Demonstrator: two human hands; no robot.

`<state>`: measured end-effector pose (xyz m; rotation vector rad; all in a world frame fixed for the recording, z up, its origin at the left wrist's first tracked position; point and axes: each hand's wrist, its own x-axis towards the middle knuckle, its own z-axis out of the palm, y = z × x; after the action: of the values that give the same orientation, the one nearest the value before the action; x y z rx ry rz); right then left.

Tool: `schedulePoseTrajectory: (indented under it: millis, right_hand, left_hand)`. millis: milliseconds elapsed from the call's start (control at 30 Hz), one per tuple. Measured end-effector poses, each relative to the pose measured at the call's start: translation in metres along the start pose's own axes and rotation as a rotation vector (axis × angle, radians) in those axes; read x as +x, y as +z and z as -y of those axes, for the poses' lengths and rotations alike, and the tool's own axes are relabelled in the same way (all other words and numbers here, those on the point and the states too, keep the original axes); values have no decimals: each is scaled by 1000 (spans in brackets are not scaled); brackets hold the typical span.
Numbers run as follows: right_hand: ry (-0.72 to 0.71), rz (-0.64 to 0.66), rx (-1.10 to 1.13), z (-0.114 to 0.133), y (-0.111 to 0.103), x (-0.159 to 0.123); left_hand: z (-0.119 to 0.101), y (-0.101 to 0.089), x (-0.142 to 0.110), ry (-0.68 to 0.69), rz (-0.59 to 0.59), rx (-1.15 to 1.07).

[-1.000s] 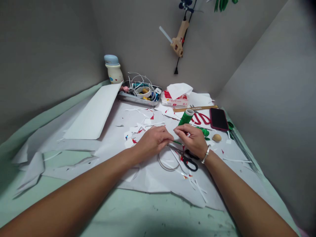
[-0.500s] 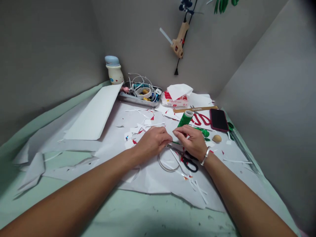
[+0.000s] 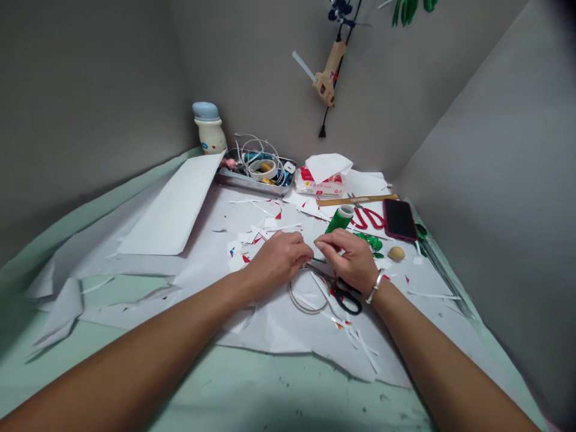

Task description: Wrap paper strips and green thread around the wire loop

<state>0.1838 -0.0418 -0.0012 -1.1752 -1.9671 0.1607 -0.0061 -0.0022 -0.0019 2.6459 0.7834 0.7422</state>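
My left hand (image 3: 279,260) and my right hand (image 3: 346,258) meet at the middle of the paper, fingertips pinching a thin green wire (image 3: 318,260) between them. Most of the wire is hidden by my fingers. Just beyond my right hand stands a roll of green floral tape (image 3: 339,219), close to but apart from my fingers. Black-handled scissors (image 3: 347,302) lie partly under my right hand. A loop of thin wire (image 3: 302,293) lies below my left hand. Shiny green leaf pieces (image 3: 371,242) sit to the right of my right hand.
White paper (image 3: 148,270) with cut scraps covers a pale green table. Behind stand a metal tray of cables and tape (image 3: 254,180), a tissue packet (image 3: 321,180), a ruler (image 3: 355,200), red scissors (image 3: 369,217) and a phone (image 3: 399,219). A glue gun (image 3: 328,75) hangs on the wall.
My hands have moved slightly closer together on the green wire. The whole view has shifted slightly, with no object visibly displaced.
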Motion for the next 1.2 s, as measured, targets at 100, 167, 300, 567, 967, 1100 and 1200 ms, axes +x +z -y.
schedulePoseTrajectory:
  millis: [100,167,300,567,967,1100,1200]
  right_hand:
    - [102,-22,38,-12,1,0]
    - [103,18,46,-16,4,-1]
    - [-53,176,30,-6,8,-3]
    - [7,-15,22,-3,0,0]
    - [-128,109,-31,5,5,-2]
    - [-12,-22,-15,-1,-1,-1]
    - [110,-31,26,-13,0,-1]
  left_hand:
    - [-4,-3,1,19,-38,-148]
    - [-4,-6,3,-61,-122,-240]
    - [2,-6,4,-236,-269,-216]
    - [0,0,0,24,-11,-22]
    - [5,-1,2,-210,-129,-14]
    - [1,2,1,6,24,-18]
    - [-2,-1,2,-31,1,-187]
